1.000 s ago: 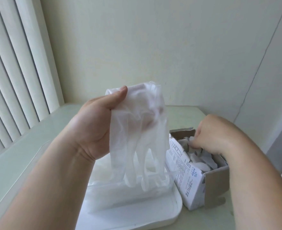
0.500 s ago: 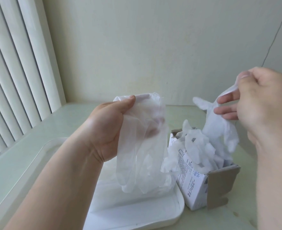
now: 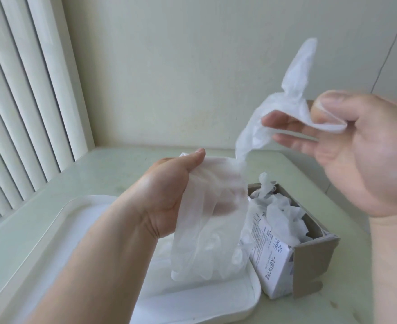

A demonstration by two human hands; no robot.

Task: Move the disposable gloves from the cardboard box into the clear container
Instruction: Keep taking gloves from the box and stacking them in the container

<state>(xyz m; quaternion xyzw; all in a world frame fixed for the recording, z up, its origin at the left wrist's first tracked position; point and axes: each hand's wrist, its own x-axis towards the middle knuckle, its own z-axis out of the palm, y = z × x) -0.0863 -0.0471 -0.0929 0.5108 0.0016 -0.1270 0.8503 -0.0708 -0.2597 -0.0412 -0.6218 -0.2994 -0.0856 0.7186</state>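
My left hand point(image 3: 169, 197) grips a bunch of translucent disposable gloves point(image 3: 211, 220) by the cuffs; their fingers hang down over the clear container point(image 3: 239, 298). My right hand point(image 3: 356, 155) is raised at the right and pinches one more glove point(image 3: 293, 90), which twists up and trails down toward the left hand's bunch. The opened cardboard box point(image 3: 314, 260) lies on the table right of the container, with several crumpled gloves point(image 3: 281, 211) still inside it.
The container and box sit on a pale green table point(image 3: 52, 206) in a corner. Vertical blinds point(image 3: 24, 94) hang on the left and a plain wall point(image 3: 193, 66) stands close behind. A thin cable point(image 3: 389, 50) runs down the wall at the right.
My right hand pulled a glove out of the box and lifted it up and left toward the left hand. The left hand kept its bunch, sinking slightly.
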